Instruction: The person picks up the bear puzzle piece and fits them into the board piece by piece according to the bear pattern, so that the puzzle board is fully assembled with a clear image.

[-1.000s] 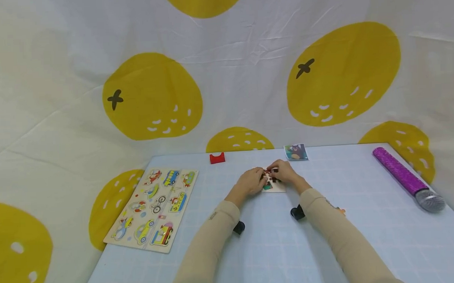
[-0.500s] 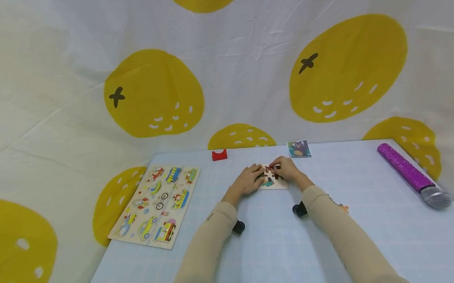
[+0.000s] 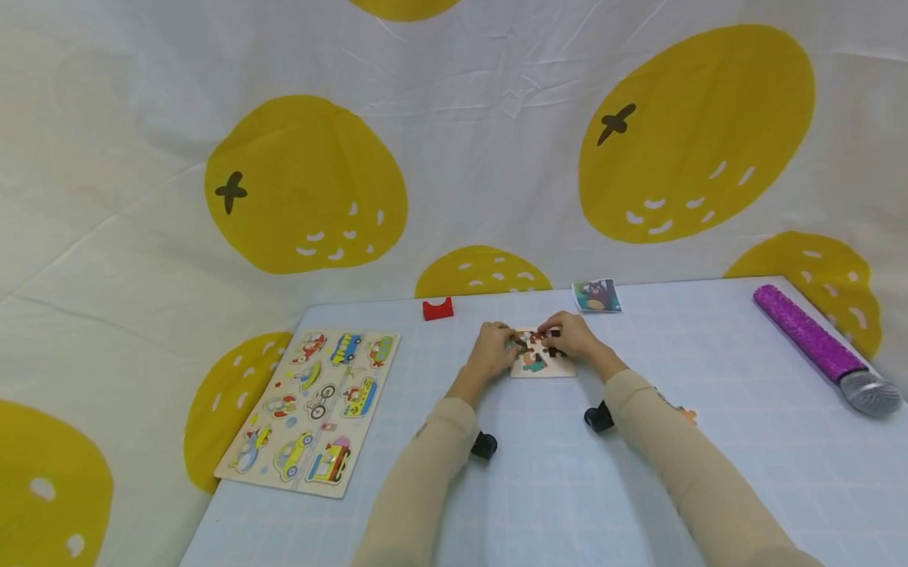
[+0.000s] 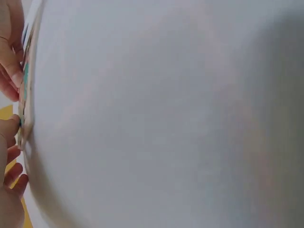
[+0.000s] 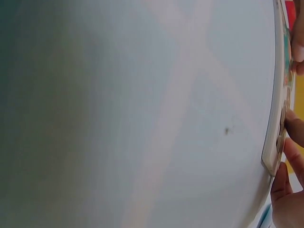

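Observation:
A small wooden jigsaw puzzle (image 3: 543,372) lies flat on the table ahead, with brown, red and teal pieces in its pale tray. At its left side my left hand (image 3: 492,349) pinches a dark greenish puzzle piece (image 3: 518,340). My right hand (image 3: 573,336) pinches a dark brown puzzle piece (image 3: 554,344) at the upper right of the tray. In the left wrist view the tray (image 4: 29,102) shows edge-on between both hands. In the right wrist view the tray's edge (image 5: 271,147) has my right fingers at its near end; the fingers hide most of the pieces.
A wooden vehicle board (image 3: 308,418) lies at left. A red block (image 3: 437,309) and a picture card (image 3: 597,297) lie near the back edge. At right is a purple microphone (image 3: 816,342). An orange piece (image 3: 687,415) shows beside my right sleeve.
My left hand has shifted slightly left and its fingers have drawn in, showing more of the puzzle's left side. My right hand stays at the upper right. The head view has tilted slightly.

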A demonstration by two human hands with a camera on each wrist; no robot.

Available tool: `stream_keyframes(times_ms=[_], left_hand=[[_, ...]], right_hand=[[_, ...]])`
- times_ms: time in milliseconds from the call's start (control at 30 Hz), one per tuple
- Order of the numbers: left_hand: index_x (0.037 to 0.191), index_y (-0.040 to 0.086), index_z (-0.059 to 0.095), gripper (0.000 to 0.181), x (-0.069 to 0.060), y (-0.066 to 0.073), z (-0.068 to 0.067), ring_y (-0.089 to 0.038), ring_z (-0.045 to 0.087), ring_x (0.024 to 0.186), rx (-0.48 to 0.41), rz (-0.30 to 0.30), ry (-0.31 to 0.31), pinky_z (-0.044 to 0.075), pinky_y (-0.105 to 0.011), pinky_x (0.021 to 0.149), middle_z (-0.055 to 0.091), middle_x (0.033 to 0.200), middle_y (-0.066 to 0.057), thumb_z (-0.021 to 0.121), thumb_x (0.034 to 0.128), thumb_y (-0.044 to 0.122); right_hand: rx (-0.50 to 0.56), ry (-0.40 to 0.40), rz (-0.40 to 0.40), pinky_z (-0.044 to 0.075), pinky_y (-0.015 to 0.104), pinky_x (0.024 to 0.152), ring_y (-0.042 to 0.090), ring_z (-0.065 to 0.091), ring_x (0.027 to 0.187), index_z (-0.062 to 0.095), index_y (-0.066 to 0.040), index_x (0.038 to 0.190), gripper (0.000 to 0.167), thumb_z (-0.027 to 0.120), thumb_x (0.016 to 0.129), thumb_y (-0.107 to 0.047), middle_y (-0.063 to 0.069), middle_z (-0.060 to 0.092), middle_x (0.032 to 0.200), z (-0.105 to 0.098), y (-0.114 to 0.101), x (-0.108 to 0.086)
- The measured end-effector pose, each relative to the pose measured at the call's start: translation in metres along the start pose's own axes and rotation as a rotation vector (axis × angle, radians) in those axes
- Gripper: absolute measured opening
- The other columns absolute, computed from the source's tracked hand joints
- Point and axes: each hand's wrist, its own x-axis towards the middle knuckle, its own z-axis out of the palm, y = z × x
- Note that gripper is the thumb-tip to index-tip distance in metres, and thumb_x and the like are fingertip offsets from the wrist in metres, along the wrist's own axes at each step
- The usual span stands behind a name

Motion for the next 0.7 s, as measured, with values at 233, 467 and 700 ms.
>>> stream_keyframes(times_ms=[233, 467, 700], left_hand=[[0.113, 0.005, 0.068, 0.027, 0.011, 0.007, -0.008, -0.023, 0.054, 0.107, -0.106, -0.03, -0.053, 0.043, -0.031, 0.095, 0.064, 0.113, -0.009, 0.065, 0.0881, 0.013], [0.112, 0.002, 0.068, 0.027, 0.02, 0.014, -0.011, -0.02, 0.056, 0.103, -0.205, -0.062, -0.05, 0.045, -0.029, 0.094, 0.064, 0.107, -0.01, 0.066, 0.0843, 0.003], [0.109, 0.003, 0.07, 0.023, 0.018, 0.011, -0.007, -0.022, 0.056, 0.108, -0.173, -0.045, -0.023, 0.044, -0.03, 0.096, 0.066, 0.111, -0.008, 0.066, 0.0873, 0.009]], right_hand=[[0.009, 0.007, -0.013, 0.038, 0.052, 0.099, 0.041, 0.05, 0.112, 0.066, 0.005, 0.111, 0.027, 0.066, 0.086, -0.007, 0.025, 0.058, 0.114, 0.001, 0.001, -0.001], [0.026, 0.013, -0.009, 0.037, 0.053, 0.099, 0.041, 0.049, 0.113, 0.066, 0.005, 0.11, 0.027, 0.066, 0.086, -0.006, 0.025, 0.058, 0.114, -0.001, 0.002, -0.002], [0.028, 0.014, -0.031, 0.038, 0.053, 0.098, 0.041, 0.05, 0.112, 0.066, 0.006, 0.11, 0.027, 0.066, 0.086, -0.006, 0.026, 0.058, 0.114, -0.001, 0.001, -0.003]])
